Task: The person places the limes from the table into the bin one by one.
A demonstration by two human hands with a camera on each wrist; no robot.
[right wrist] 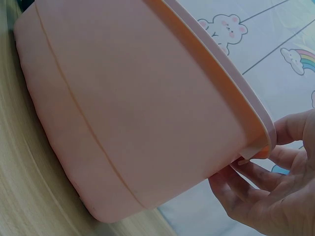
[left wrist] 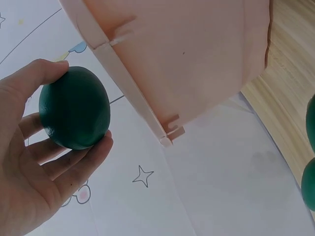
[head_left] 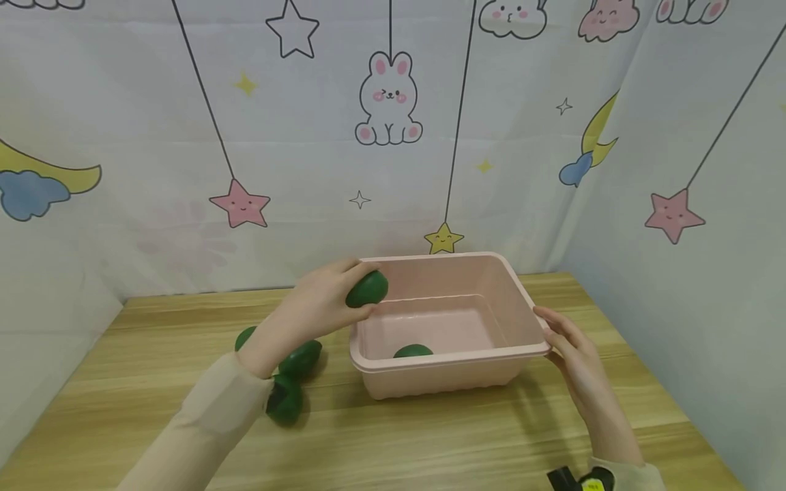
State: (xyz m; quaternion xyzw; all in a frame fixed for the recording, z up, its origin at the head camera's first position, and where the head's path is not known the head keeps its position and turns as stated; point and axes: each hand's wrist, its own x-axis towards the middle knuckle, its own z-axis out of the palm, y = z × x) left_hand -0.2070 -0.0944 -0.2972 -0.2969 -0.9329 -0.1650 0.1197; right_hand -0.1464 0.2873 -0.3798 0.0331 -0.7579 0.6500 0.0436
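My left hand (head_left: 328, 296) holds a smooth, dark green egg-shaped fruit (head_left: 367, 289) between thumb and fingers, raised at the left rim of a pink plastic tub (head_left: 442, 365). In the left wrist view the fruit (left wrist: 75, 108) sits against the fingertips, with the tub's outer wall (left wrist: 192, 54) beyond it. A second green fruit (head_left: 414, 350) lies inside the tub near its front wall, partly hidden by the rim. At the tub's right side my right hand (head_left: 571, 354) grips the rim, thumb over the top and fingers underneath, as the right wrist view shows.
Several more green fruits (head_left: 301, 359) lie on the wooden table (head_left: 417, 443) left of the tub, partly covered by the left forearm. A white curtain (head_left: 307, 143) printed with stars and a rabbit hangs behind the table and along its sides.
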